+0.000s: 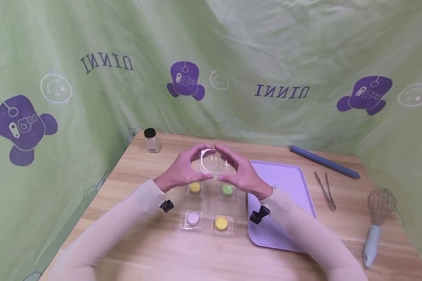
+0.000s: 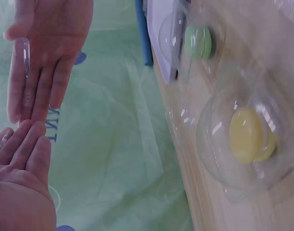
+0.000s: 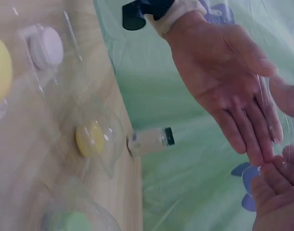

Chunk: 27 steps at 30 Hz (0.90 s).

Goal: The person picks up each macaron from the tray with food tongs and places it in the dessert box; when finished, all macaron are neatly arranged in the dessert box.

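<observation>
Both hands hold a clear plastic box [image 1: 213, 160] with a rounded shape in its face, raised above the table. My left hand [image 1: 178, 169] curves round its left side and my right hand [image 1: 245, 175] round its right, thumbs low and fingers high. In the left wrist view the fingertips of both hands meet. Below them lie clear plastic packs, each with one macaron: a yellow macaron [image 1: 195, 187] at the back left, a green macaron [image 1: 227, 190] at the back right, a lilac macaron [image 1: 193, 218] at the front left, another yellow macaron [image 1: 221, 223] at the front right.
A purple tray [image 1: 281, 241] lies under my right forearm. Metal tongs [image 1: 327, 191], a blue rolling pin [image 1: 323, 162] and a whisk [image 1: 372, 238] lie to its right. At the back left stands a jar [image 1: 152, 141] with a black lid. Green printed curtains surround the wooden table [image 1: 154, 257].
</observation>
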### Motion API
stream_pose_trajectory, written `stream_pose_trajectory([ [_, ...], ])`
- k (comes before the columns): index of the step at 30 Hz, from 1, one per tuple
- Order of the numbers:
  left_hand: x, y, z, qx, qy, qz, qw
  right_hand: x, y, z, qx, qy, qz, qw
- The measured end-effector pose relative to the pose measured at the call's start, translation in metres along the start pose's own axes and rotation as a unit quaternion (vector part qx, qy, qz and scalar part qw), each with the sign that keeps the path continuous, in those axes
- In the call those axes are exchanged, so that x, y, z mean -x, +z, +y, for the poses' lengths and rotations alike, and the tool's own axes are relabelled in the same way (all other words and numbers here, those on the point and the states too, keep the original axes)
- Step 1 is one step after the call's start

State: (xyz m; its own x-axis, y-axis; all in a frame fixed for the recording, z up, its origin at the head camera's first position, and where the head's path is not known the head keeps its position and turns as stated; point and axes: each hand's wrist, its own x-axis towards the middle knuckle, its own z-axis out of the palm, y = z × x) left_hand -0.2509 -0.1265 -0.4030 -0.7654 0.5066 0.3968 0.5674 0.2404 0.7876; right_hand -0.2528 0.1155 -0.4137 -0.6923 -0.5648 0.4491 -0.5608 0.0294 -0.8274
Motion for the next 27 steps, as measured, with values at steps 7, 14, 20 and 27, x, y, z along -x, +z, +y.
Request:
stream_pose_trajectory([
  [7, 0.02, 0.001, 0.012, -0.084, -0.016, -0.009, 0.9963, 0.018, 0.02, -0.006, 0.072, -0.015, 0.034, 0.997],
  [14, 0.061, 0.004, 0.013, -0.153, -0.091, -0.024, 0.9838, 0.035, 0.044, -0.002, 0.201, -0.021, -0.009, 0.979],
  [20, 0.093, 0.012, 0.008, -0.16, -0.112, -0.018, 0.9806, 0.045, 0.061, -0.001, 0.237, 0.01, -0.076, 0.968],
  [27, 0.12, 0.026, -0.001, -0.198, -0.159, -0.042, 0.9662, 0.054, 0.078, 0.0, 0.299, 0.068, -0.157, 0.939],
])
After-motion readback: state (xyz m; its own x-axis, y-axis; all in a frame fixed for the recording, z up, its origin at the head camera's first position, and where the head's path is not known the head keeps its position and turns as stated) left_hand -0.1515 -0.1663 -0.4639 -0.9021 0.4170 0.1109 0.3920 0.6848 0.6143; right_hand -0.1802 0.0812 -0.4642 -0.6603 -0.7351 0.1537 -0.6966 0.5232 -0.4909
